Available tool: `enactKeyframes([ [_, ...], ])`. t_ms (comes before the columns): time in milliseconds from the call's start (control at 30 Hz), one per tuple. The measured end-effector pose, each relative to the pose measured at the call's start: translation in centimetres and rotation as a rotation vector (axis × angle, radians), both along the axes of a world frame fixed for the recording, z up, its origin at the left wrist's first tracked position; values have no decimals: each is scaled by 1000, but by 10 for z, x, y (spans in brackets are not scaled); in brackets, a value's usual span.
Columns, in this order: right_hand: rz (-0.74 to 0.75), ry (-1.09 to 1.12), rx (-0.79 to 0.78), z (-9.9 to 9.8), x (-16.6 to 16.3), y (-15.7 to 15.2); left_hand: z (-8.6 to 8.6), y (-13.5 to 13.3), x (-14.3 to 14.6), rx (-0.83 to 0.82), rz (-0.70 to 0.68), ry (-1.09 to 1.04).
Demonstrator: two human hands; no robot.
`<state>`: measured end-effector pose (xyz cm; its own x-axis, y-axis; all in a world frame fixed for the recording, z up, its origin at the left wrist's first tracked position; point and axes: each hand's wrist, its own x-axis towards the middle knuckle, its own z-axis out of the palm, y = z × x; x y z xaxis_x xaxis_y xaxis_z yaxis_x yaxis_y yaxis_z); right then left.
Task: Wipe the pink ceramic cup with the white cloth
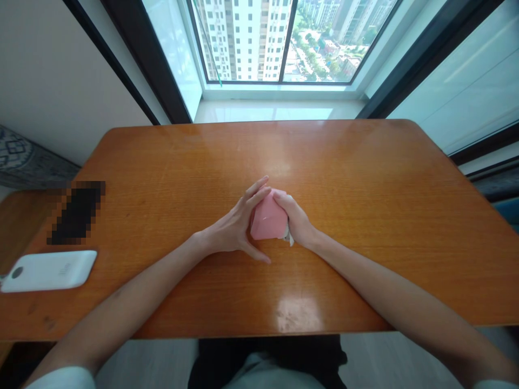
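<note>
A small pink packet-like thing (269, 219) with flat, angular faces is at the middle of the wooden table; I cannot make out its exact kind. My right hand (299, 222) grips it from the right, thumb on top and the other fingers hidden. A bit of whitish, crumpled material (288, 236) pokes out below that hand. On the left side, my left hand (239, 222) has its fingers and thumb spread around the pink thing. Its fingertips reach over the far edge, and whether they touch is unclear.
A white, rounded flat device (52, 271) lies at the table's left front, with a blurred-out dark object (77, 213) behind it. The brown wooden table (365, 178) ends near a window sill (279, 111) at the back. Patterned grey fabric (32, 159) is at far left.
</note>
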<state>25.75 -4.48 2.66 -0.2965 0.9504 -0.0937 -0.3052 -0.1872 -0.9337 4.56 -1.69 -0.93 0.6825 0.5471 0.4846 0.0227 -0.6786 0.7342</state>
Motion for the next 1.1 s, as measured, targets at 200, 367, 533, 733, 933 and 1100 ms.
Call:
enactKeyframes([
  [200,139,175,-314,12,-1,10,3,-1,2,17,34,16],
  [367,148,189,-333,10,-4,4,6,-1,6,48,54,-19],
  [533,60,-16,11,-2,-2,-10,5,-3,5,-4,46,-30],
  [733,190,-508,803,-11,15,-4,0,-4,0,-205,22,-15],
  [933,103,-778,1198,-9,19,2,1,-6,0,-326,-22,-12],
  [1100,42,-697,1143,-10,13,-2,3,-5,-2,-379,-11,24],
])
